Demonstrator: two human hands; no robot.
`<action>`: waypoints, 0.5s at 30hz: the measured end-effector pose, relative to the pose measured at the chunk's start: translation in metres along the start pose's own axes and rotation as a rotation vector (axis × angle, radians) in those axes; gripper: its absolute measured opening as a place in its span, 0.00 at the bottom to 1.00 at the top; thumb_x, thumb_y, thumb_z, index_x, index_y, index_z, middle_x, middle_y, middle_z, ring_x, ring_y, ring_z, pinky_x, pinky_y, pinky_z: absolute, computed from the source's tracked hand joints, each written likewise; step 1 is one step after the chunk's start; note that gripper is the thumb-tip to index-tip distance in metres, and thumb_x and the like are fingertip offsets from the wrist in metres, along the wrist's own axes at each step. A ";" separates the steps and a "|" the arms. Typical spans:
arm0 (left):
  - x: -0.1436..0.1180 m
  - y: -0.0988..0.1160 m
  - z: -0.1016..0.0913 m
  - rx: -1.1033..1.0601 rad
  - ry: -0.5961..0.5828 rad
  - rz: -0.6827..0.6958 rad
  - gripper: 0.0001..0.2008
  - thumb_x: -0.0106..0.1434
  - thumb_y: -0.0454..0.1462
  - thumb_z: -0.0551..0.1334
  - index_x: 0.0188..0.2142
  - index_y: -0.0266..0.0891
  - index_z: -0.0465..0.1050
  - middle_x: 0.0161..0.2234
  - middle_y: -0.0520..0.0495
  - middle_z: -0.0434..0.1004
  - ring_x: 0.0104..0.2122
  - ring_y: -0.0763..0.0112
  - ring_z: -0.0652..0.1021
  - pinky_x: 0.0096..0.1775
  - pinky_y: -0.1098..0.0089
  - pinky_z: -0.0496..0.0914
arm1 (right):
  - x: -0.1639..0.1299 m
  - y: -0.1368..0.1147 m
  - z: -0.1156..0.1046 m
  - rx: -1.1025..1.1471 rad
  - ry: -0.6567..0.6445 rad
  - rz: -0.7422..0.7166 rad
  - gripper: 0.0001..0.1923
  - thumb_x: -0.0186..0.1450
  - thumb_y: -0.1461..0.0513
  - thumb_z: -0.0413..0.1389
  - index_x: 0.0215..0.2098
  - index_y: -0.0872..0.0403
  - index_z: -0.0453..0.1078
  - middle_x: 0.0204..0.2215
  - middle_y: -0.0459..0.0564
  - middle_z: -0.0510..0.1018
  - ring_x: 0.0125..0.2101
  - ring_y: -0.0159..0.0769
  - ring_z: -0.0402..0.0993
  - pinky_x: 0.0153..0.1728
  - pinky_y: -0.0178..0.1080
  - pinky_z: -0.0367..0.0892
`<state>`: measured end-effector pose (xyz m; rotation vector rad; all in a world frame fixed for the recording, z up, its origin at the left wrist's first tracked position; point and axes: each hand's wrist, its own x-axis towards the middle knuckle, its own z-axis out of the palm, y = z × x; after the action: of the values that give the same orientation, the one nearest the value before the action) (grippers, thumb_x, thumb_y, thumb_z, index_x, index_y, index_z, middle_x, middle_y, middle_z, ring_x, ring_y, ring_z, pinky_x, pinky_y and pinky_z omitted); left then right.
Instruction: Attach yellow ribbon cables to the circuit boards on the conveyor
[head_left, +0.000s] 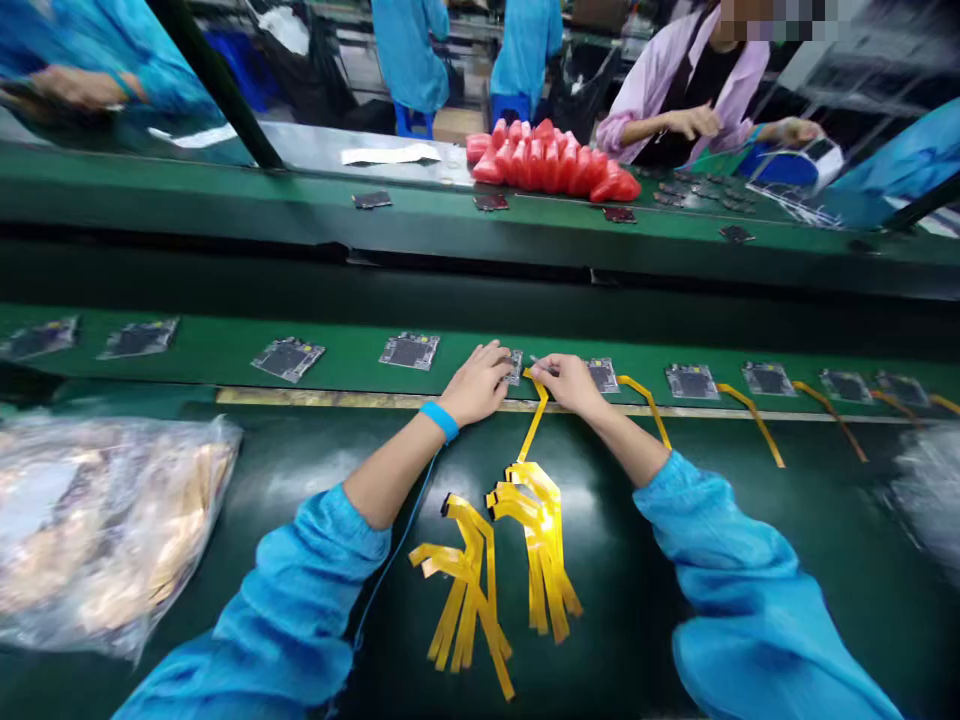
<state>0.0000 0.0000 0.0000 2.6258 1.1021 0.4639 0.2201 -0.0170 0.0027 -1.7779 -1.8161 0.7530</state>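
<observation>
Head cam view: my left hand is curled down over a small circuit board on the green belt, fingers pinning its left edge. My right hand is just beside it, pinched on a thin tool whose tip sits at the board's right side. A yellow flex strip runs from between my hands back toward me. Below my wrists, two loose bunches of yellow strips lie on the dark table. Right of my right hand, more boards with strips attached line the belt; left of my left hand, bare boards. Far left, a crinkly plastic bag. Across the belt, a person in a pink coat near a red stack
</observation>
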 end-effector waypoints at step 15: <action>0.004 0.008 0.012 -0.009 -0.084 0.042 0.23 0.71 0.34 0.56 0.64 0.36 0.70 0.67 0.36 0.67 0.72 0.48 0.62 0.71 0.44 0.59 | 0.006 0.008 -0.011 -0.136 -0.058 0.113 0.09 0.67 0.56 0.61 0.37 0.50 0.83 0.34 0.48 0.86 0.35 0.39 0.79 0.36 0.34 0.66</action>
<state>0.0118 -0.0038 -0.0074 2.6385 1.0187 0.3627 0.2333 -0.0107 0.0049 -1.9792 -1.8562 0.7469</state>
